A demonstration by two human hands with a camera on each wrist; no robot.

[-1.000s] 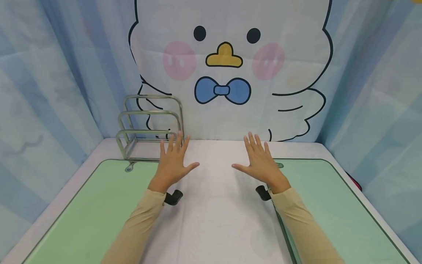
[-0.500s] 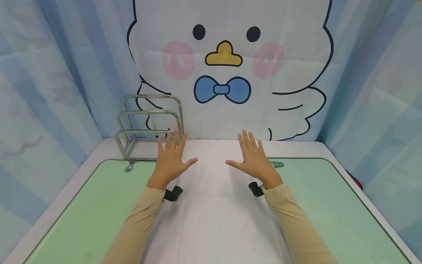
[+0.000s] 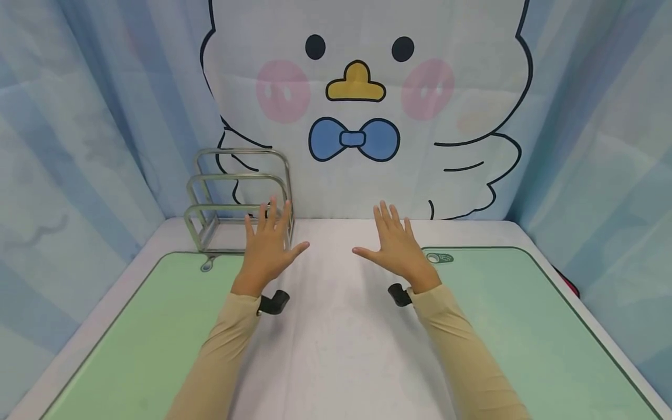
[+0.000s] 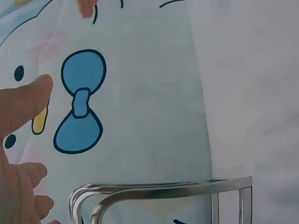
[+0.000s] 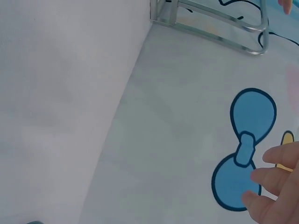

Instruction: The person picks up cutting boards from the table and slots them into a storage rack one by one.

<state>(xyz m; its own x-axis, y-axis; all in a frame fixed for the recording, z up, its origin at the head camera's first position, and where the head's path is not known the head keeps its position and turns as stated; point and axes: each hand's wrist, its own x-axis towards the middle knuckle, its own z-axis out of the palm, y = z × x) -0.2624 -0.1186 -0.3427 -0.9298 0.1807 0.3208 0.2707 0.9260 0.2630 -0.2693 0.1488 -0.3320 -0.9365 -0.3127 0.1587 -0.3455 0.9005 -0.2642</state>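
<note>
Left hand (image 3: 266,252) spread wide, empty, near metal three-hoop rack (image 4: 161,192) at back left of white table (image 3: 336,350). Right hand (image 3: 398,248) likewise. Step, probably: poised, nothing gripped; grasping rack would call for left reach.

A cloth (image 3: 362,189) printed with a bird (image 3: 359,29) (blue bow tie (image 3: 353,139), yellow beak (image 3: 356,88)) hangs behind the white table (image 3: 336,332); a green mat (image 3: 152,332) lies left, a paler mat (image 3: 541,326) right.

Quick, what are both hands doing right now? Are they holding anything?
Left hand: open, fingers spread, holding nothing.
Right hand: open, thumb out to the side, holding nothing.
</note>
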